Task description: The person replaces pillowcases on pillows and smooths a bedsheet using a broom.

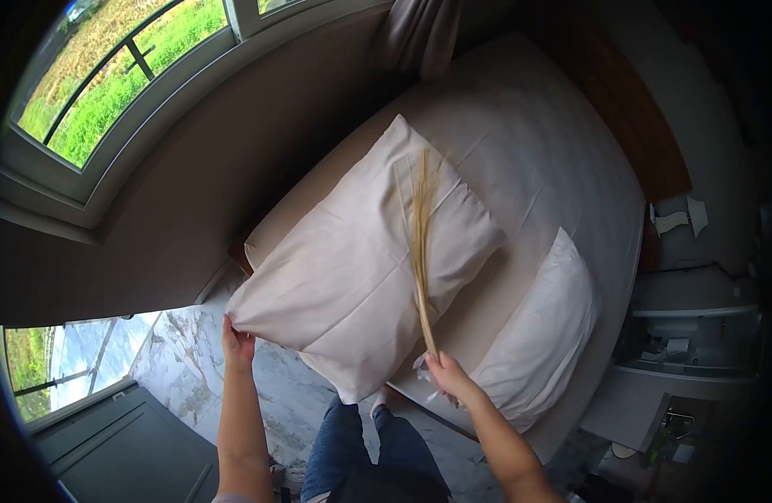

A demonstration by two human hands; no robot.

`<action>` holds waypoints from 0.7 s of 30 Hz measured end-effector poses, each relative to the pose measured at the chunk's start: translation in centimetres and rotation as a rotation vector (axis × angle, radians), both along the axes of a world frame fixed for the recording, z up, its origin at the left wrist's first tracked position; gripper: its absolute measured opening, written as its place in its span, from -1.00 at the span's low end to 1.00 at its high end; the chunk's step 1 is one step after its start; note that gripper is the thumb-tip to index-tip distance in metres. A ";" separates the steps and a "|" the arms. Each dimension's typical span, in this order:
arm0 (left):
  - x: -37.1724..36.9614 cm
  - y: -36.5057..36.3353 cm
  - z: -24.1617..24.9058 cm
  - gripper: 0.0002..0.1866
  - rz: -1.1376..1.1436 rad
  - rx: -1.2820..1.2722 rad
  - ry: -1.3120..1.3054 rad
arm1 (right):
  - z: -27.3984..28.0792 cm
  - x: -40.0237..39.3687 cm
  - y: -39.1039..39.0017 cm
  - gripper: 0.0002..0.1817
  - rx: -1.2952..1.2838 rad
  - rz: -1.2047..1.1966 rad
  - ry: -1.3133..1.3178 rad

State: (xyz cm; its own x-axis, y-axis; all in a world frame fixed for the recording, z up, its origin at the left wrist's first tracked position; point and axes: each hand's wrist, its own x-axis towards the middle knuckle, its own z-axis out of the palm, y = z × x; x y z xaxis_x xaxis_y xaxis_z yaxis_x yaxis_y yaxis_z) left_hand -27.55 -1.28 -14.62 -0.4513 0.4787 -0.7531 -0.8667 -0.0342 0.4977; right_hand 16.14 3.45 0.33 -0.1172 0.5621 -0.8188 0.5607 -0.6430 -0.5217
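Note:
My left hand [238, 342] pinches the near left corner of a pale pink pillow [344, 251], which lies tilted across the edge of the bed. In my right hand [450, 375] is the handle of a straw hand broom [420, 243], its thin bristles spread over the pillow's right half. A crumpled whitish piece hangs at the handle by my fingers. To the right of the broom, a second white pillow [544, 327] lies on the bed [537, 142], which has a light fitted sheet.
A window [109, 92] with a rail outside is at upper left, and a gathered curtain [419, 38] hangs at the top. The marble-patterned floor [181, 365] shows below left, beside a dark grey cabinet [134, 448]. Shelving [696, 312] holding small items stands at right.

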 end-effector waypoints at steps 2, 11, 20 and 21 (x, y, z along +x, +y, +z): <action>1.3 -2.3 -0.9 -0.53 0.117 -0.148 -0.041 | 1.5 0.4 -2.7 -0.69 0.006 0.227 0.091; 15.0 -7.9 1.4 -0.34 -0.401 -0.314 0.105 | 4.5 8.9 2.9 -0.63 0.542 -0.854 0.176; 21.7 -13.0 -0.7 -0.69 -0.603 -0.183 0.089 | 0.5 8.7 -9.2 -0.61 0.244 0.555 0.056; 22.2 -13.4 -0.2 -0.71 -0.627 -0.213 0.079 | 0.6 10.0 -9.5 -0.63 0.278 0.493 0.078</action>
State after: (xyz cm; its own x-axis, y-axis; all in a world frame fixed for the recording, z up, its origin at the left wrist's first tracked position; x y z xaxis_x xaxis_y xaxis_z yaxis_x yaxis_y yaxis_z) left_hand -5.33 -14.67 -14.79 -0.1938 0.5127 -0.8364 -0.6510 0.5706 0.5006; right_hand 26.19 -6.07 0.90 -0.4744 0.6189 -0.6260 0.7126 -0.1475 -0.6859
